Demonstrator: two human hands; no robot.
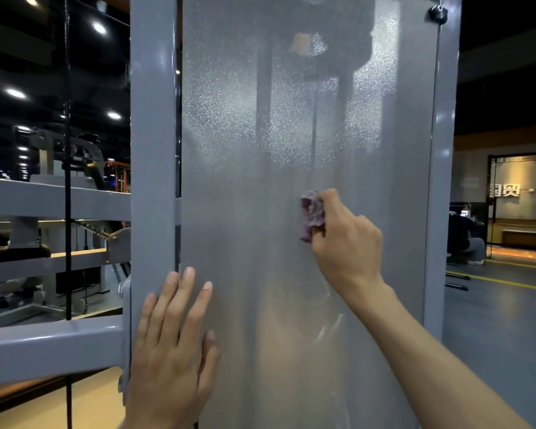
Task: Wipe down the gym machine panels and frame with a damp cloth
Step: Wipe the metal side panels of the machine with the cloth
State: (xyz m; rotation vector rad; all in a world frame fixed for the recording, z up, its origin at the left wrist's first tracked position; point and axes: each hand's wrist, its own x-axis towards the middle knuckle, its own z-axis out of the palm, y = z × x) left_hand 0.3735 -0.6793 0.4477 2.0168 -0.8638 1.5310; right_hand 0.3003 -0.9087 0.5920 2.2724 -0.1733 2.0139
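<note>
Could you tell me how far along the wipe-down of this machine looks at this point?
Done: nothing can be confirmed; faint streaks low on the frosted panel hint at earlier passes. In hand: the right hand presses a bunched purple cloth against the panel's middle, while the left hand rests flat at its left edge. Left: the speckled upper panel looks untouched, and so do the grey frame posts and crossbars.

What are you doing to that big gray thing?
A person is cleaning a gym machine. Their right hand grips a bunched purple cloth and presses it against the frosted panel. Their left hand rests flat where the panel's left edge meets the gray frame post.
</note>
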